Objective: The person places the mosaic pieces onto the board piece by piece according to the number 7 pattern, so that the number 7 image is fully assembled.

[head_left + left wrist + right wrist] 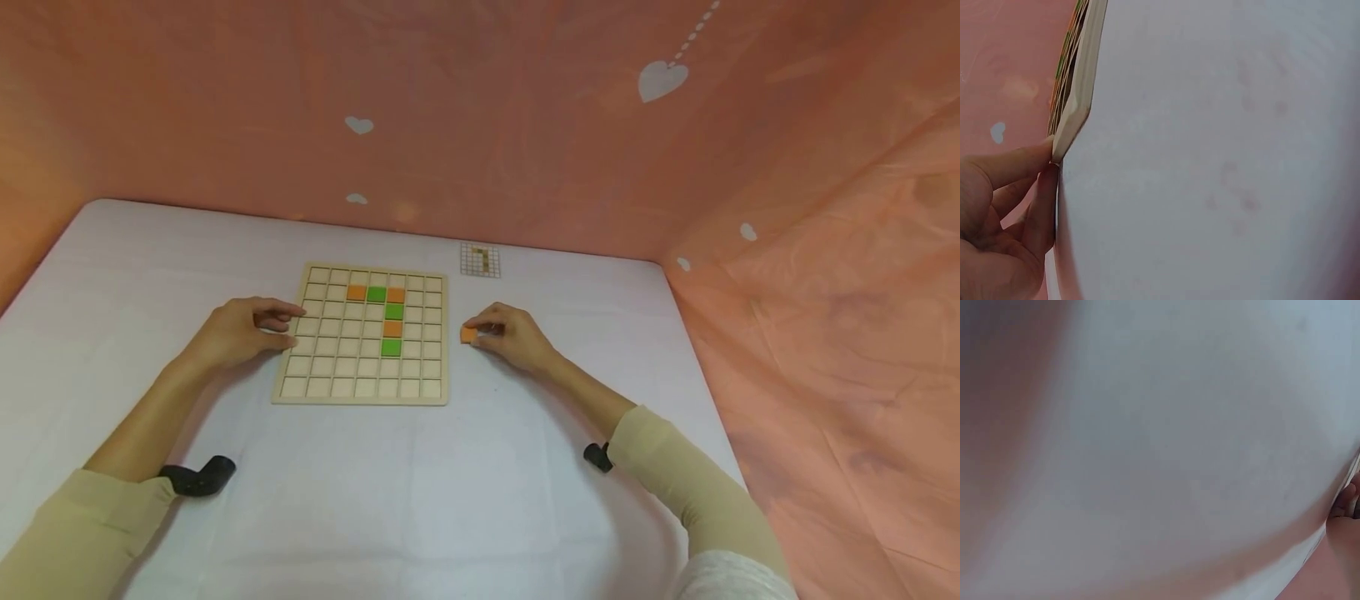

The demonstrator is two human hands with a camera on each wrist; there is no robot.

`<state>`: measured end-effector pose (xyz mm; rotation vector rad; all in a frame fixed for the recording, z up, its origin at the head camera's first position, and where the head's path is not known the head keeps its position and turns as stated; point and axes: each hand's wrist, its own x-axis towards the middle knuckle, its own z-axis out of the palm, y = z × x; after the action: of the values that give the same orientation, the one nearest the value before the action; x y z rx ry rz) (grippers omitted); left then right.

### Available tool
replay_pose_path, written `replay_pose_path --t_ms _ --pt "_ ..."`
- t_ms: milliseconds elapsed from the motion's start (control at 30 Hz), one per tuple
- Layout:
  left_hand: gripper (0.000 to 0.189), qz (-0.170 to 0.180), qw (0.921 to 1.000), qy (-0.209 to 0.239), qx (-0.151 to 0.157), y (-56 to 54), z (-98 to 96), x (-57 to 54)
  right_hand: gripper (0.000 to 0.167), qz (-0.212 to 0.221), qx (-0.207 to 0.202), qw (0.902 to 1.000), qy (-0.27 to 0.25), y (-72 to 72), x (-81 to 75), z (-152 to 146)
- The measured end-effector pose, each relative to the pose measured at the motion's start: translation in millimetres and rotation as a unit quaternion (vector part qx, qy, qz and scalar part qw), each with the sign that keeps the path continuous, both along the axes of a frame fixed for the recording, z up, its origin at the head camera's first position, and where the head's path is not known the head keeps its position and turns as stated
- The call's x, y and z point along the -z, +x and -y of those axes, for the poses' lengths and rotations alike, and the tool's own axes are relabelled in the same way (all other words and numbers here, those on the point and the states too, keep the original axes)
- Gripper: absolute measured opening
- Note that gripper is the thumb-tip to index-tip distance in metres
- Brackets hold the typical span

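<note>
A square wooden grid board (322, 367) lies on the white table, divided into several shallow cells. Orange and green square tiles alternate in it: a short row near the top, from an orange tile (356, 292) rightward, then a column going down to a green tile (391, 347). My left hand (243, 333) touches the board's left edge with thumb and fingertips; the left wrist view has those fingers (1019, 165) against the board's edge (1079, 103). Right of the board, my right hand (517, 337) pinches an orange tile (468, 335) between thumb and fingers. The right wrist view hides that tile.
Behind the board's right corner lies a small pattern card (480, 261) printed with a grid and coloured squares. A pink curtain (480, 117) with white hearts borders the table at the back and right. Black straps with dark devices (201, 477) sit on both wrists.
</note>
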<state>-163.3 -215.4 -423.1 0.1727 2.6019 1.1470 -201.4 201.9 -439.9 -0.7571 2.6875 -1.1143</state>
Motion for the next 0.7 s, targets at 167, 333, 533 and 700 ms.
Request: replay_pose_path --t_ms 167,333,533,700 --pt "0.051 0.002 1.0000 0.003 0.001 0.2 0.1 -1.6 0.024 0.012 0.014 0.9994 -0.028 8.6 -3.5 8" --pt "0.050 -0.006 1.0000 0.002 -0.003 1.7 -1.4 -1.6 0.024 0.022 0.011 0.9991 -0.036 17.2 -6.0 21" --pt "0.049 -0.017 0.9998 0.006 -0.009 3.4 -2.4 0.0 0.022 0.027 -0.004 0.9987 -0.044 27.8 -8.2 38" --pt "0.048 -0.019 0.9997 0.006 -0.013 4.5 -2.9 -1.1 0.021 0.024 -0.013 0.9989 -0.038 35.0 -10.0 49"
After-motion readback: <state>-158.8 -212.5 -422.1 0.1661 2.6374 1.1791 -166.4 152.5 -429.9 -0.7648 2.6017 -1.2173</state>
